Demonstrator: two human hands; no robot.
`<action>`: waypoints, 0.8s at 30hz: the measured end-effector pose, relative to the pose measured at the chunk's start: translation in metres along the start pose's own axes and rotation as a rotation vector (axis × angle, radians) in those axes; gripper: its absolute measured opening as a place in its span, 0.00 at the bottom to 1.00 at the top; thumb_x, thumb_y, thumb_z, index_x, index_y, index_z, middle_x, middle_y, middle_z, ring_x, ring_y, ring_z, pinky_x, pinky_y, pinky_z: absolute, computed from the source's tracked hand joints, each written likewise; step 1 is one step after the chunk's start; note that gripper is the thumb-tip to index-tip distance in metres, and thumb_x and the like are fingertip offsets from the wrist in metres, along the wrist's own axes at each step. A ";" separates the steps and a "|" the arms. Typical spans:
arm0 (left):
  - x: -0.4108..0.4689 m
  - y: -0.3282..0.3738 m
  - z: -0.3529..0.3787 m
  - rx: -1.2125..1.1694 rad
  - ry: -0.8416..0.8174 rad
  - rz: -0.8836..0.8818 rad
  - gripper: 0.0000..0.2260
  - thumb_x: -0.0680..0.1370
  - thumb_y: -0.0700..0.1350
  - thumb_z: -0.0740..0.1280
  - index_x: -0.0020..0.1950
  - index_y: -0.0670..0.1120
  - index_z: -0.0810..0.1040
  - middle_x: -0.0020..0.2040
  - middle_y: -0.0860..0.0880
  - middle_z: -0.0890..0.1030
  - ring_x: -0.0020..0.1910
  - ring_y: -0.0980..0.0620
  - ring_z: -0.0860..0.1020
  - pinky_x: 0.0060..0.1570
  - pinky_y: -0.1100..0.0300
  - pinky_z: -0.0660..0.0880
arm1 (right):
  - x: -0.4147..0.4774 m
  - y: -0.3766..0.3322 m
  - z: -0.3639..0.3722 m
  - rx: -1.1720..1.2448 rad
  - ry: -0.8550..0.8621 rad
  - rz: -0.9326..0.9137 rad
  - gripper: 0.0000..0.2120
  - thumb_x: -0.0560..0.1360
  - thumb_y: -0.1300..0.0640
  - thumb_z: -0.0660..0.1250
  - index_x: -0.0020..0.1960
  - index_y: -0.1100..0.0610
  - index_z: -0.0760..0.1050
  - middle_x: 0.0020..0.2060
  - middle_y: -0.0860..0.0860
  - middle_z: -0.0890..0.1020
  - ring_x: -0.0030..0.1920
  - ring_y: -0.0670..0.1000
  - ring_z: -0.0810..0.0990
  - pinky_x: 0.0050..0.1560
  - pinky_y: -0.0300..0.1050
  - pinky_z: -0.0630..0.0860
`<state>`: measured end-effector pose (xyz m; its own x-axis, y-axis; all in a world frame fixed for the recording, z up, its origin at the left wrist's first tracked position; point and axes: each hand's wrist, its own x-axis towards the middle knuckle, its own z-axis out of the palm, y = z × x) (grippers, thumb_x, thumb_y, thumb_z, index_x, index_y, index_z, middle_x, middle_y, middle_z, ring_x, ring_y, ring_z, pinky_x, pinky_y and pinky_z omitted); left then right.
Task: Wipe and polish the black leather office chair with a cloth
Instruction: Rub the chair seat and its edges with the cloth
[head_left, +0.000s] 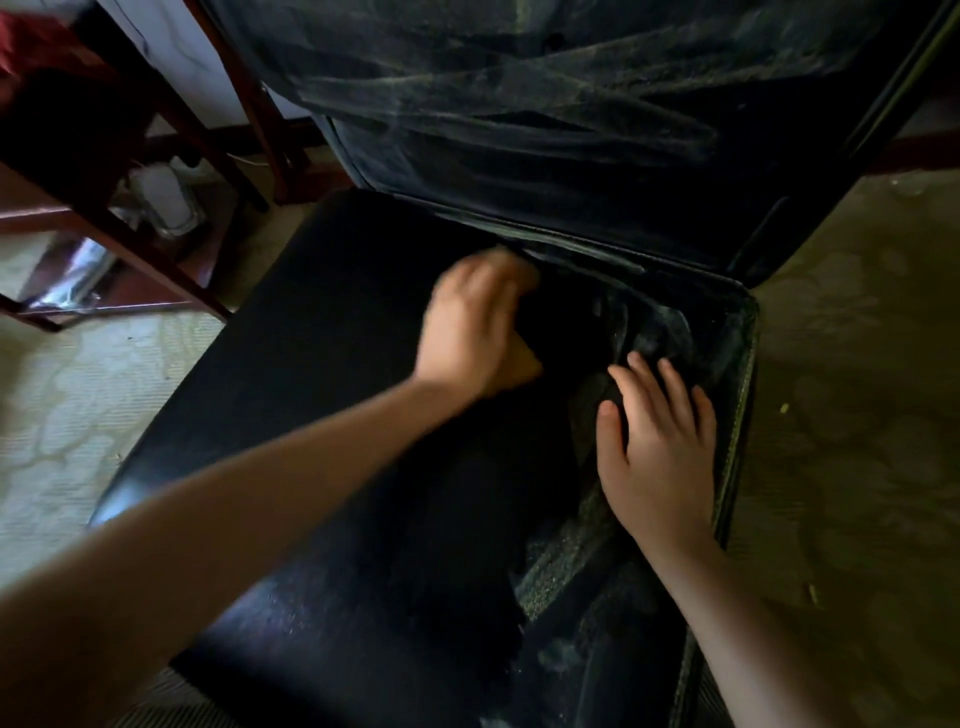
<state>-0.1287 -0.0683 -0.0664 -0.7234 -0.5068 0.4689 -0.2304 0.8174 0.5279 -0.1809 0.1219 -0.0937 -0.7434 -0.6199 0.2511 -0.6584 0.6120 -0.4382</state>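
Cloth (457, 519): soft, limp, light; bunch near top edge. L hand (478, 327) fingers look curled on it (blurred). R hand (660, 447) fingers flat, bracing seat (311, 338).

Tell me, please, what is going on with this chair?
A person is wiping the black chair seat. The left hand, blurred in motion, grips a dark cloth near the crease under the backrest. The right hand lies flat on the seat's right side, where dusty streaks show. The backrest is streaked with dust too.
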 end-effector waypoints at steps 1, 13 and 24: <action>0.017 -0.019 -0.009 0.080 0.053 -0.055 0.14 0.77 0.43 0.56 0.55 0.41 0.79 0.52 0.41 0.80 0.53 0.46 0.74 0.56 0.57 0.67 | 0.001 0.000 0.000 -0.007 -0.004 0.001 0.23 0.78 0.50 0.49 0.65 0.58 0.73 0.66 0.53 0.73 0.70 0.56 0.66 0.70 0.57 0.55; 0.074 -0.103 -0.023 0.394 0.017 -0.487 0.15 0.77 0.39 0.58 0.62 0.40 0.74 0.60 0.39 0.75 0.59 0.40 0.72 0.56 0.52 0.66 | 0.003 0.000 0.002 -0.064 -0.002 -0.010 0.23 0.77 0.49 0.51 0.64 0.58 0.74 0.66 0.54 0.74 0.69 0.57 0.68 0.69 0.55 0.53; 0.070 -0.069 0.009 0.338 -0.007 -0.356 0.13 0.77 0.41 0.59 0.58 0.40 0.77 0.54 0.38 0.78 0.56 0.39 0.74 0.54 0.52 0.69 | 0.002 0.003 0.003 -0.084 -0.021 -0.016 0.23 0.77 0.49 0.51 0.64 0.57 0.74 0.66 0.54 0.74 0.69 0.57 0.67 0.69 0.57 0.54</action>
<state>-0.1692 -0.1573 -0.0767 -0.5655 -0.7699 0.2957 -0.6614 0.6376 0.3950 -0.1844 0.1214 -0.0970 -0.7310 -0.6392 0.2389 -0.6780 0.6407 -0.3603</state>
